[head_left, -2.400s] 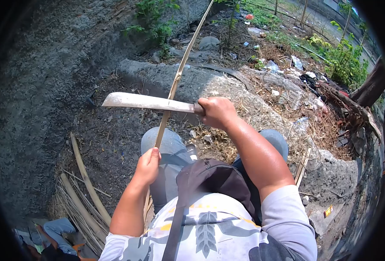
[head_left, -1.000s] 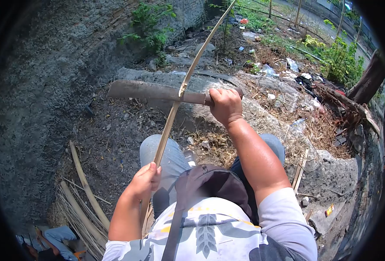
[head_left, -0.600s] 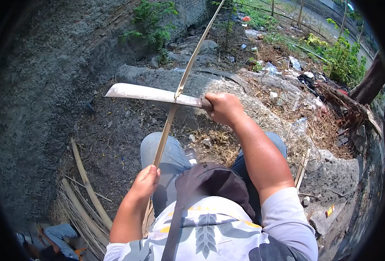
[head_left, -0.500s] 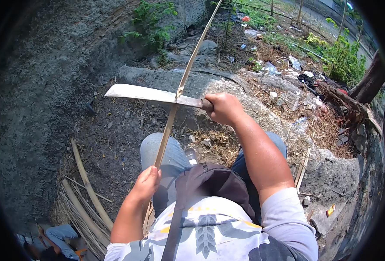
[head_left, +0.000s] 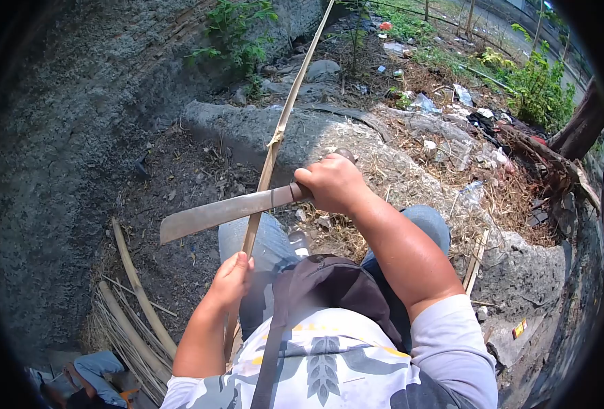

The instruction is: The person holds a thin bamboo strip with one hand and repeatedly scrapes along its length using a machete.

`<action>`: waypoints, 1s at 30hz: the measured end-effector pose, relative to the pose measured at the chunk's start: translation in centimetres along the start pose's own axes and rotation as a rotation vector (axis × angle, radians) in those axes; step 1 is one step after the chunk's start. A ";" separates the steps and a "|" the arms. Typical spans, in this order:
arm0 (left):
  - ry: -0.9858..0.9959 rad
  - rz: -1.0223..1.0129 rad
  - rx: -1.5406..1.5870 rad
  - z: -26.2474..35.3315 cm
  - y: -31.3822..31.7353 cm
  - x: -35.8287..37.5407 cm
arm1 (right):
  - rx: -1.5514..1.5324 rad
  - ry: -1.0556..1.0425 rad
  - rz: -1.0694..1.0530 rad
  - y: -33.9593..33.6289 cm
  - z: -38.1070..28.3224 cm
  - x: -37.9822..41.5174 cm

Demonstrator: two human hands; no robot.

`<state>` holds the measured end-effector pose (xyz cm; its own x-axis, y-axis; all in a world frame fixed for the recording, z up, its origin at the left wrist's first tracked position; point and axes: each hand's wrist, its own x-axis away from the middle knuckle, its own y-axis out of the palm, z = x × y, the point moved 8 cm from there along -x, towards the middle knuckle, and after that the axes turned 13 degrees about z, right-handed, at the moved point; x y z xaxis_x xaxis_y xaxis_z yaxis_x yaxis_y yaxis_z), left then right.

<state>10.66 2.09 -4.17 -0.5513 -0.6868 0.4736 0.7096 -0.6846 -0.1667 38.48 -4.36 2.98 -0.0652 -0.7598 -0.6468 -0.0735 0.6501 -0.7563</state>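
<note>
My right hand [head_left: 330, 184] is closed around the dark handle of a machete [head_left: 223, 213]. Its broad blade points left and crosses over a long, thin bamboo strip [head_left: 268, 169]. Lower down, my left hand [head_left: 234, 278] grips that strip, thumb along its face, a short way below the blade. From there the strip slants up and away past the top edge of the view. A raised, frayed curl of shavings [head_left: 275, 138] sticks out on the strip above the blade.
On the ground at lower left lie curved bamboo poles [head_left: 138, 286] and many thin strips. A rough wall [head_left: 63, 170] runs along the left. A concrete ledge [head_left: 247, 129] lies ahead, with litter and dry grass at right. Another person's legs [head_left: 97, 371] show at lower left.
The machete has come down the strip toward my left hand, its blade tip now tilted lower. My left hand stays at about the same place on the strip.
</note>
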 end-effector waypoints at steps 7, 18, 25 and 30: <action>0.049 0.022 -0.070 -2.7 -4.3 2.6 | -0.041 1.233 0.042 -0.5 17.6 6.8; 0.080 0.044 -0.056 -0.2 -3.4 2.4 | -0.362 1.201 0.471 -1.2 18.3 7.0; 0.083 0.008 -0.049 0.3 -1.7 1.5 | -0.428 0.868 0.462 -3.2 13.3 3.6; 0.074 -0.001 -0.049 0.6 -1.2 1.1 | -0.545 0.785 0.367 -2.6 11.3 2.3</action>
<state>9.51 2.30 -2.96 -0.5843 -0.7011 0.4087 0.6878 -0.6952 -0.2090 49.73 -7.84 2.34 -0.7936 -0.4256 -0.4347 -0.3475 0.9036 -0.2503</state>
